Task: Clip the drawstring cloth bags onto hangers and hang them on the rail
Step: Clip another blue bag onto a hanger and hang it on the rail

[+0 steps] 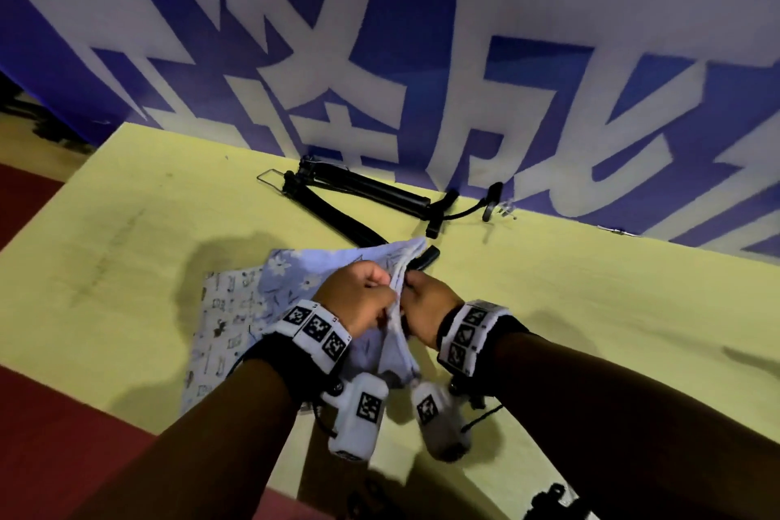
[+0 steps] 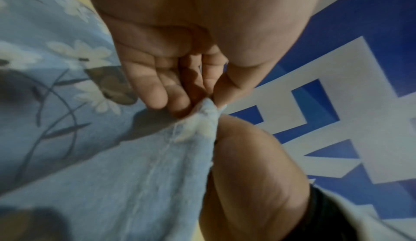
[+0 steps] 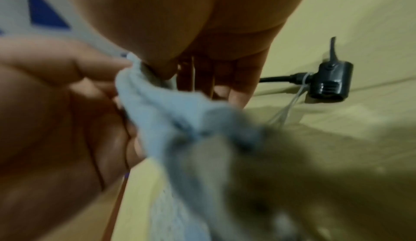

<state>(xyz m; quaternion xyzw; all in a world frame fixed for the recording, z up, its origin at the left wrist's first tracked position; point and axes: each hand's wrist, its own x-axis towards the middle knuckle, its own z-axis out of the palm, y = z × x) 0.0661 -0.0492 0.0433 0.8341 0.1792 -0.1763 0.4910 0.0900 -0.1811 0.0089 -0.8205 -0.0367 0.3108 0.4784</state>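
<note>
A light blue floral drawstring bag [image 1: 304, 279] lies partly lifted off the yellow table [image 1: 591, 308]. My left hand [image 1: 386, 281] and right hand [image 1: 411, 281] meet at its top edge, and both pinch the gathered hem. The left wrist view has my left fingertips [image 2: 180, 109] nipping the blue bag [image 2: 101, 147], with the right hand [image 2: 247, 173] just below. In the right wrist view the bunched bag [image 3: 162, 106] sits between both hands. Black clip hangers [image 1: 358, 194] lie beyond the bag. One black clip [image 3: 328, 83] shows beside a thin white drawstring [image 3: 292, 102].
A white printed cloth bag [image 1: 219, 325] lies flat under the blue one, near the table's left front edge. A blue banner with white characters [image 1: 380, 34] stands right behind the table. Red floor [image 1: 50, 456] shows at the left. No rail is in view.
</note>
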